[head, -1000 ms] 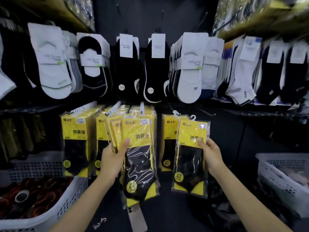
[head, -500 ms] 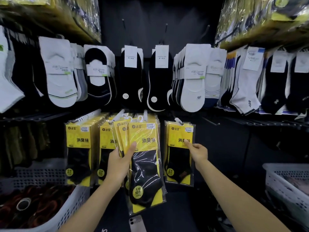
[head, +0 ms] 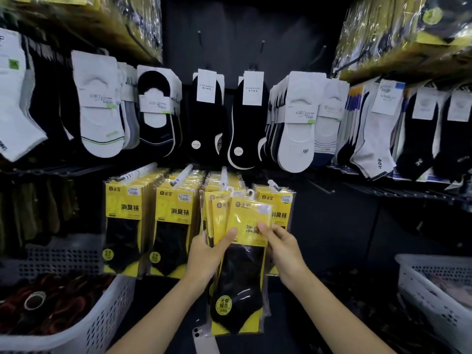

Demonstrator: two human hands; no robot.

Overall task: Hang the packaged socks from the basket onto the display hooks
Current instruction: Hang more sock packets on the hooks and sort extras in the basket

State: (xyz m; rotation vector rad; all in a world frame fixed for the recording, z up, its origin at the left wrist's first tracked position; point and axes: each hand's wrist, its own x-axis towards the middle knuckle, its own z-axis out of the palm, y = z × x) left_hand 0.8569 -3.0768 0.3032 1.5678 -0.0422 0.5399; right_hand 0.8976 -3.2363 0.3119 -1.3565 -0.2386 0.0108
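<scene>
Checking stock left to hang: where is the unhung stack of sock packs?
Head view, lower centre: the left hand grips the stack, the right hand pinches its front, just before the hung packs.

white liner socks (head: 101, 106), black liner socks (head: 205, 121), phone (head: 203, 339) below
</scene>
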